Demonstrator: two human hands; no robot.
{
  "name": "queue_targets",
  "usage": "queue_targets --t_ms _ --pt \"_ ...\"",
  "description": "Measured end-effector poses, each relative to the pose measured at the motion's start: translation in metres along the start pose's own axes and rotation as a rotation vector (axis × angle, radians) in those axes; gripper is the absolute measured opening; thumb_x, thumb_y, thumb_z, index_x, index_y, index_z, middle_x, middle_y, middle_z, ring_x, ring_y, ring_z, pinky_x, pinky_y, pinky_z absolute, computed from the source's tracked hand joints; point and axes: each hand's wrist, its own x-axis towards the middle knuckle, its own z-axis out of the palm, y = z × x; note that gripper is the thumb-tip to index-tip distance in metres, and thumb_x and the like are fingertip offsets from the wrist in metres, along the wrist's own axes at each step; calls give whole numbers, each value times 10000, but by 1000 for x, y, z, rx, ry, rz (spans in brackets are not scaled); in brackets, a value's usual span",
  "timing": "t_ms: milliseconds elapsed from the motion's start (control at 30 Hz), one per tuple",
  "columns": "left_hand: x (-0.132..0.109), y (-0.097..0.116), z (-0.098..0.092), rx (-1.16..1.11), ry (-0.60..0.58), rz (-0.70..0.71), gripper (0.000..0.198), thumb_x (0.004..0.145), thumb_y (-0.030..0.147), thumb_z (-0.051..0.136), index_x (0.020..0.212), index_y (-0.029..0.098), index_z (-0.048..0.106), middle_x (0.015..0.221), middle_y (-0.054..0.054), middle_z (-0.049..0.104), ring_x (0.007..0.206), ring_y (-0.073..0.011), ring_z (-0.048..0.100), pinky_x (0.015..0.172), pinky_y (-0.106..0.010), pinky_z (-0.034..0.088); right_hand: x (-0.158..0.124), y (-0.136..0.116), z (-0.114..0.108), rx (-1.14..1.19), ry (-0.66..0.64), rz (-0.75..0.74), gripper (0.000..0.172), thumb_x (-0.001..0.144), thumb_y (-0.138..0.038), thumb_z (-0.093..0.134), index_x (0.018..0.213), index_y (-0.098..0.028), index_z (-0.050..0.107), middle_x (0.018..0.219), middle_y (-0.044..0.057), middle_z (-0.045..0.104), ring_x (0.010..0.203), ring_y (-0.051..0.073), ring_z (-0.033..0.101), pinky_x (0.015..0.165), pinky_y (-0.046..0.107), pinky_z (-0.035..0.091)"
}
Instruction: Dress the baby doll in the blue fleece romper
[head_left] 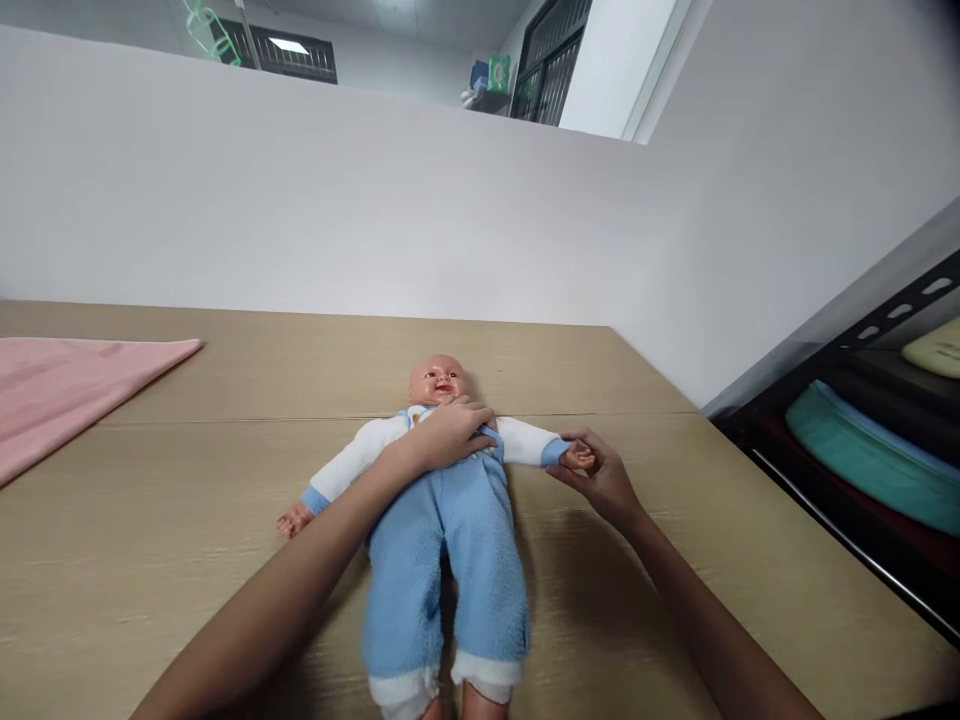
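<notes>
A baby doll [442, 380] lies on its back, its head toward the far side of the table and its legs toward me. It wears light blue overalls [472, 540] over a white top with blue cuffs. My left hand [450, 432] lies across the doll's chest, fingers curled over the bib near the shoulder. That forearm crosses in front of the doll's other sleeve. Out at the side, my right hand [604, 485] grips the doll's outstretched arm [529, 443] at the blue cuff, thumb below and fingers above, beside its small hand.
On the left of the wooden table [225, 600] lies a pink cloth [75, 390]. A white partition [337, 210] rises behind the table. To the right stands a black metal rack [825, 520] holding a teal item [870, 455] and a yellowish one [937, 350].
</notes>
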Motion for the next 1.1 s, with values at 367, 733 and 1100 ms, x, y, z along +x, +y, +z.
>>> queue_targets --t_ms 367,733,1100 --pt "-12 15 -11 -710 150 161 200 908 341 785 982 169 714 971 -63 773 924 -215 726 884 -323 543 29 -44 55 -28 -144 -138 341 700 -296 853 859 -252 555 742 -34 628 653 163 589 605 279 488" --pt "1 23 -9 -862 149 -148 201 805 343 765 912 184 703 870 -19 733 864 -208 690 808 -309 521 17 -57 43 -54 -407 -262 177 913 -377 753 1056 -274 752 1165 84 721 1159 309 651 1073 477 525" --pt "3 14 0 -471 179 -273 178 885 361 692 976 217 640 1019 -46 718 989 -250 666 905 -371 497 -1 -15 85 388 -66 239 431 973 -692 572 981 -263 605 1005 69 709 968 264 688 882 394 590"
